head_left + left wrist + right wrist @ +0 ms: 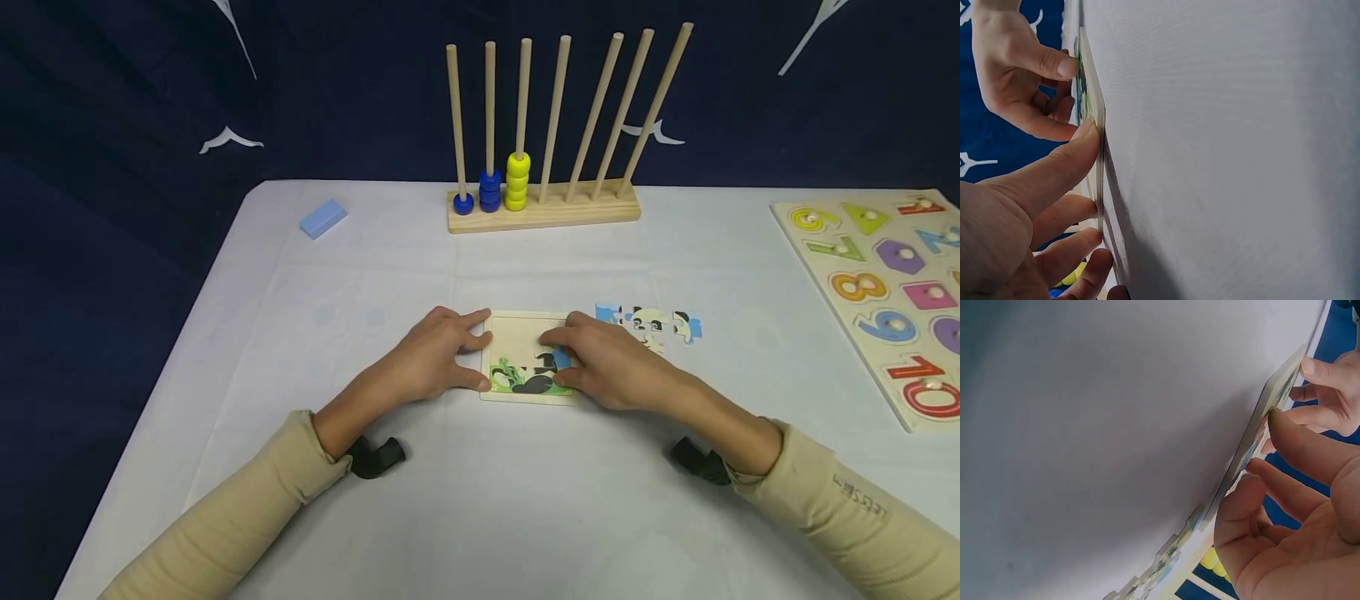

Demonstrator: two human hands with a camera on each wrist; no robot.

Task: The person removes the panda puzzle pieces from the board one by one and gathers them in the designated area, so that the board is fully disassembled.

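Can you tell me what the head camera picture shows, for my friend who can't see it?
Two hands work at a small wooden puzzle tray on a white table: the left hand steadies its left edge, and the right hand presses a puzzle piece into it. Loose puzzle pieces lie just right of the tray, with a peg rack of blue and yellow rings behind.

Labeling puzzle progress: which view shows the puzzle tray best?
Head view: the puzzle tray lies face-up, its picture partly filled, between both hands. Both wrist views catch only its thin edge, with fingers against it.
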